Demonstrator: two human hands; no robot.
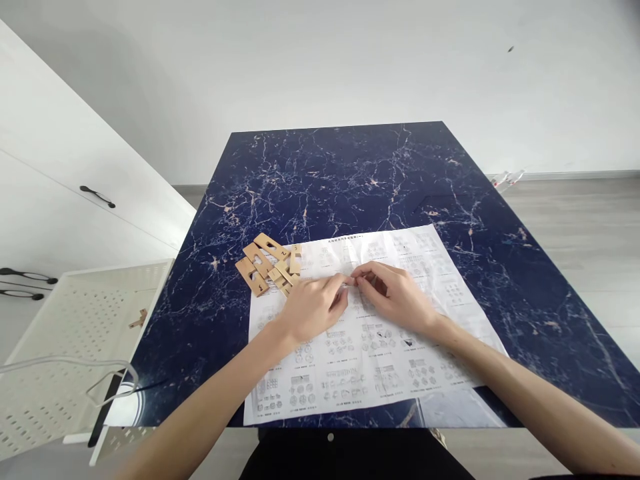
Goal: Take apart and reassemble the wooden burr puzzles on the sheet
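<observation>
A large creased instruction sheet (345,347) with small printed diagrams lies on the dark blue marbled table. Above its middle, my left hand (316,305) and my right hand (395,295) meet fingertip to fingertip. Both have curled, closed fingers; whether they pinch the paper or some small item is hidden. Left of my left hand, several flat wooden puzzle pieces (258,259) with cut-out slots and printed numbers overlap in a loose cluster. They rest partly on the sheet's upper left corner and partly on the tabletop.
The table (340,173) stretches away toward a white wall. At the left stand a white cabinet (60,127) with dark handles and a perforated cream rack (70,333). A pale cable (75,363) loops near the table's left front corner.
</observation>
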